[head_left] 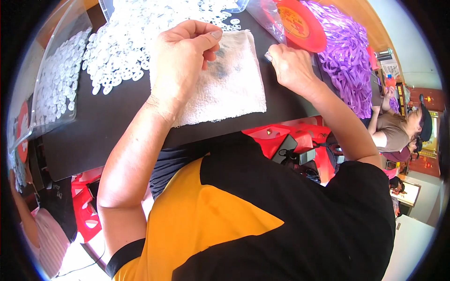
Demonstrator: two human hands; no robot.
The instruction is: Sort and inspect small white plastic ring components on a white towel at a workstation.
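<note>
My left hand (180, 58) is over the left part of a white towel (229, 96), its thumb and index finger pinched together. Anything between those fingertips is hidden or too small to name. To the right of the towel, above the dark table, my right hand (291, 68) is closed, fingers curled in. A small pale spot shows at its fingertips, and I cannot tell if it is a nail or a held piece. Dark smudges mark the towel near my left hand. A big heap of small white oval plastic pieces with holes (117, 61) spreads beyond and left of that hand.
A clear plastic bin (71, 105) with more white pieces stands at the left. At the far right lie a red round dish (315, 40), a clear bag (267, 18) and a pile of purple ribbons (349, 65). Other people (398, 126) sit beyond, right.
</note>
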